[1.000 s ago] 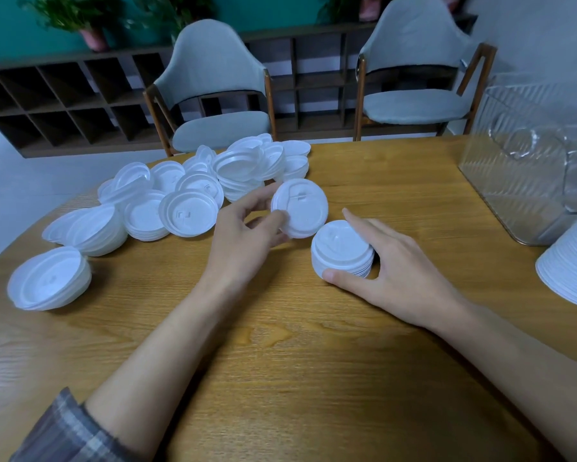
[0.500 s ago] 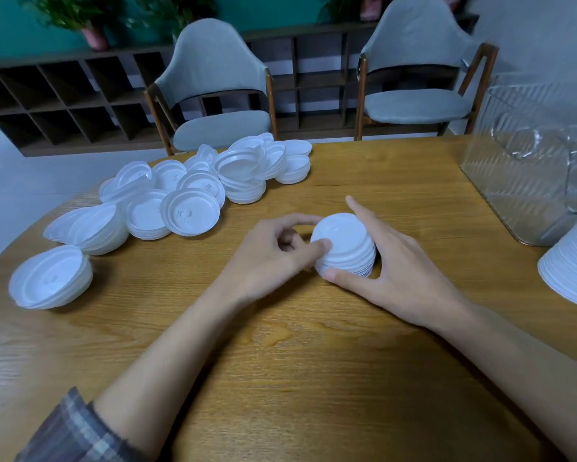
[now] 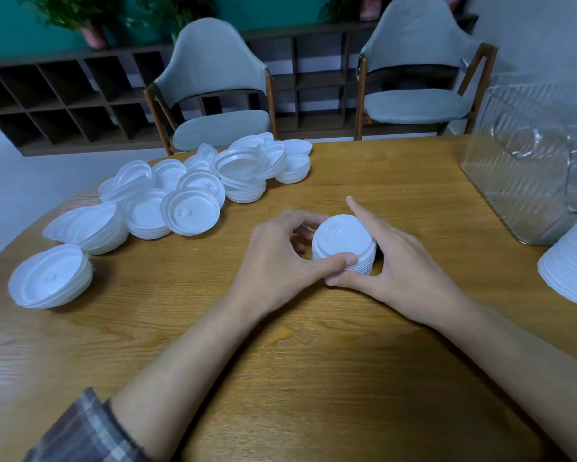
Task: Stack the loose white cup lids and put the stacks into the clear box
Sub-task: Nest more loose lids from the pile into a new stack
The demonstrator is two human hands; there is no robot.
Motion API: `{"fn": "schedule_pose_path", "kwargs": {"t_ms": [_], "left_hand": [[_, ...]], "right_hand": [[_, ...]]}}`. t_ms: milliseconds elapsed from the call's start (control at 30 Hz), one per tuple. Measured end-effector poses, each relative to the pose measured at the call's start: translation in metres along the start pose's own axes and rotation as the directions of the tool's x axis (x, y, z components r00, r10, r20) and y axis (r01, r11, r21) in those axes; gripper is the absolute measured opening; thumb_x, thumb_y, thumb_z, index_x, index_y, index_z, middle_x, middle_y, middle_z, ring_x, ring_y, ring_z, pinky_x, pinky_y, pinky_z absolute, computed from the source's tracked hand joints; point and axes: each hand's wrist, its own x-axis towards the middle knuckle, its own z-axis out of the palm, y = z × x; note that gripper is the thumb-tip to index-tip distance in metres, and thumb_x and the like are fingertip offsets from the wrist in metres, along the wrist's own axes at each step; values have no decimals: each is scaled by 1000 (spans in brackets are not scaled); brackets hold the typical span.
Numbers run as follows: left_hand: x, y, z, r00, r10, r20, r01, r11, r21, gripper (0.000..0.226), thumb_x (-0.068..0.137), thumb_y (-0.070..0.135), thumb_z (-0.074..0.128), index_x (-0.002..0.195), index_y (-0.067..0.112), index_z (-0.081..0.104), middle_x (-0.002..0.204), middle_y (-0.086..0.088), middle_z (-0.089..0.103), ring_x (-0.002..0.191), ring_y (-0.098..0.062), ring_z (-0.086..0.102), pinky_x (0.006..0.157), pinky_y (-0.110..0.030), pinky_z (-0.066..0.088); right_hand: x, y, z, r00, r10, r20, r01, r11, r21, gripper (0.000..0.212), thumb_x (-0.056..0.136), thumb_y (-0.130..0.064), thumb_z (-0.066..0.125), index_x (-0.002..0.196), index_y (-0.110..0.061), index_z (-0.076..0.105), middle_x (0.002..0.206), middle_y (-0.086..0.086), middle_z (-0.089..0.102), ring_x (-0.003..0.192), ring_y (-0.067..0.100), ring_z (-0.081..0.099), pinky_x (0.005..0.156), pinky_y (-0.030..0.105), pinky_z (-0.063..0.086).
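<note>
Got the small lid stack [image 3: 343, 238] sitting mid-desk [image 3: 313, 361]. My left hand [image 3: 277, 258] has its grip curled round the left side with the thumb on the rim, and my right hand [image 3: 400, 265] grip clamps the other side. The loose lids [image 3: 193, 191] are heaped far left, and the clear box [image 3: 527, 181] is off right, well apart.

We see a round wooden surface [image 3: 313, 378] with plain grain. Behind the surface stands a grey padded left chair [image 3: 213, 105] on a wooden frame, and a matching right chair [image 3: 417, 78] beside it. Further behind the surface, a dark cubby shelf [image 3: 63, 98] runs along a teal wall [image 3: 10, 31], with a potted plant [image 3: 77, 15] on top.
</note>
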Motion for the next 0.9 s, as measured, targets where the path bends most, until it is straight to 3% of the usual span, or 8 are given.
{"fn": "schedule_pose_path", "kwargs": {"t_ms": [67,200,267,367,500,633,767,900], "left_hand": [[0,-2,1,1000,0,-5,0,1000,7,50,67,51,95,110,32,76,104,19,74,99,-4,68,82,-26,57],[1,-5,3,1000,6,6,-6,1000,30,54,66,60,92,108,31,75,106,19,73,100,-2,67,86,-30,54],[2,-5,1,1000,10,20,-11,999,49,57,65,61,92,110,30,75,108,20,73,101,0,65,87,-23,49],[6,-7,-7,997,21,78,-24,999,44,56,71,55,91,118,27,77,108,19,74,102,3,65,83,-12,45],[5,-13,-13,992,84,94,-89,995,46,39,92,53,74,121,27,78,103,16,75,100,-3,68,83,-21,50],[6,-18,-12,997,82,5,-82,997,5,26,104,42,62,107,22,80,99,12,77,96,-12,69,82,-28,52],[9,-27,-16,990,78,-118,-77,997,11,18,103,30,66,99,19,79,92,8,76,88,-13,68,79,-31,52],[14,-43,-20,966,148,-212,-115,980,160,17,95,21,68,109,19,78,103,7,69,98,-8,64,86,-29,53]], "right_hand": [[0,0,1,1000,0,11,0,1000,-8,116,70,-64,81,164,-42,16,155,-19,41,133,-12,29,98,1,24],[1,0,3,1000,-5,29,6,1000,-27,115,72,-68,75,165,-39,14,151,-21,42,138,0,36,107,20,28],[1,0,3,999,-7,36,9,999,-33,114,73,-69,73,165,-39,14,150,-22,42,137,-1,36,107,21,29],[1,1,4,1000,-14,24,15,999,-39,110,75,-65,76,165,-37,19,148,-21,44,135,-2,38,103,13,29],[4,2,6,999,-32,-27,31,998,-56,104,76,-56,84,163,-31,32,146,-14,51,131,-2,43,98,-3,26],[4,1,6,997,-41,-58,37,997,-60,107,71,-58,87,161,-30,37,141,-20,51,127,-10,41,97,-6,24],[2,-3,7,996,-32,-87,24,996,-85,107,69,-57,89,160,-29,39,138,-17,55,128,-4,45,98,-5,22],[1,-7,7,995,-24,-100,14,995,-100,107,67,-59,89,159,-29,42,141,-12,59,133,3,49,104,11,30]]}}
